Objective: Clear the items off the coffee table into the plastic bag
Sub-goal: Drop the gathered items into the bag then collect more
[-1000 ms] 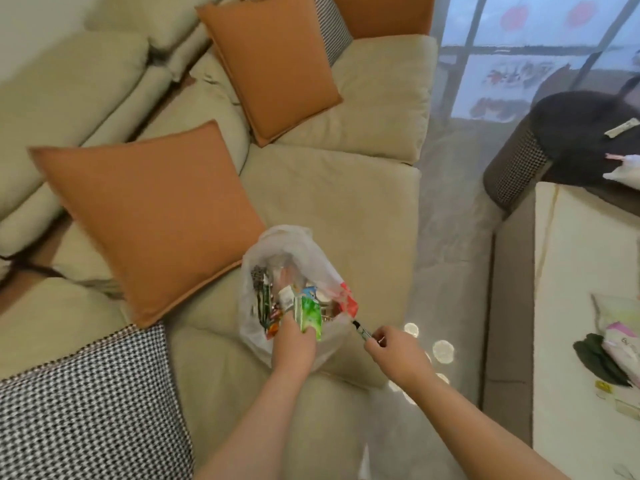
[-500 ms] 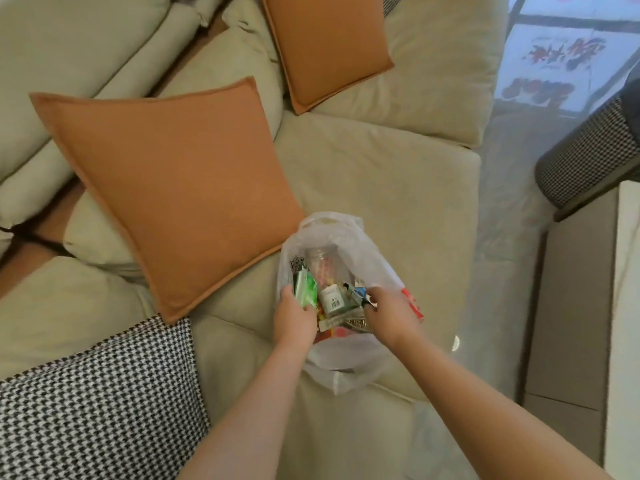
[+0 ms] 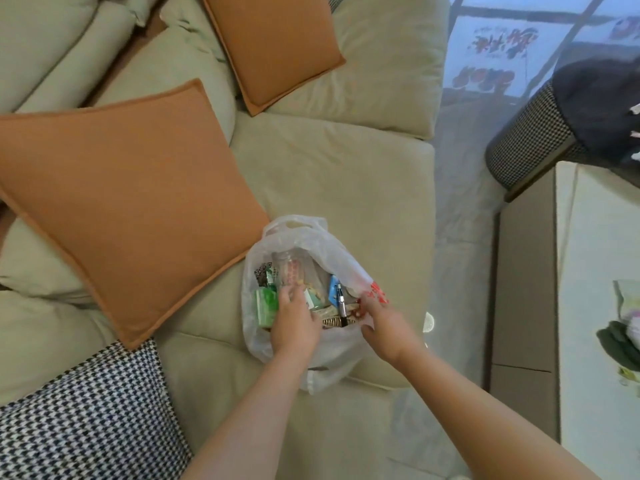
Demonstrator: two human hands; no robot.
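A translucent white plastic bag (image 3: 304, 240) stands open on the beige sofa seat. It holds several items, among them a green packet (image 3: 266, 306), a clear jar (image 3: 294, 271) and a dark pen (image 3: 342, 306) lying near its right side. My left hand (image 3: 294, 327) grips the bag's near-left rim, fingers reaching inside by the green packet. My right hand (image 3: 384, 323) is at the bag's right rim by the red print, fingers loose and holding nothing. At the right edge, the white coffee table (image 3: 588, 271) carries a dark green item (image 3: 618, 344) and a pale packet (image 3: 627, 299).
Two orange cushions (image 3: 131, 202) lie on the sofa (image 3: 346, 174) left of and behind the bag. A houndstooth cushion (image 3: 86, 417) sits at lower left. A houndstooth stool (image 3: 530, 136) with dark cloth on it stands beyond the table. Glossy floor separates sofa and table.
My right hand brought the pen from beside the bag into it and let it go. The pen now lies inside. My left hand stayed on the bag's rim.
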